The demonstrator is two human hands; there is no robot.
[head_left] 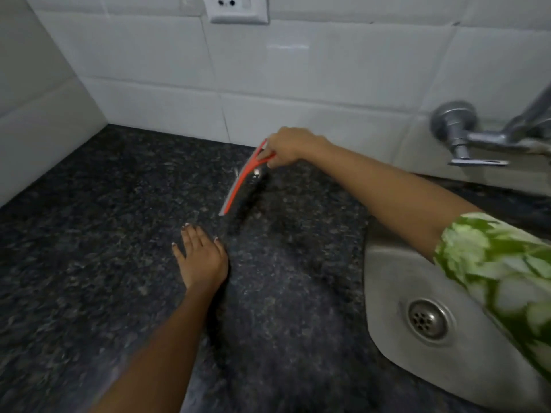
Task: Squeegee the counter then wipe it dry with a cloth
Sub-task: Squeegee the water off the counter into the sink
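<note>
My right hand (287,146) grips the handle of an orange squeegee (242,182) near the back wall. Its blade slants down and to the left, with the lower end close to the dark speckled granite counter (98,234). My left hand (199,257) lies flat on the counter with fingers spread, a little in front of and to the left of the blade's lower end. A wet sheen shows on the counter around the blade. No cloth is in view.
A steel sink (396,281) with a round drain (428,318) is set into the counter at the right. A metal tap (465,138) sticks out of the white tiled wall (268,79) above it. A wall socket (235,8) sits at the top.
</note>
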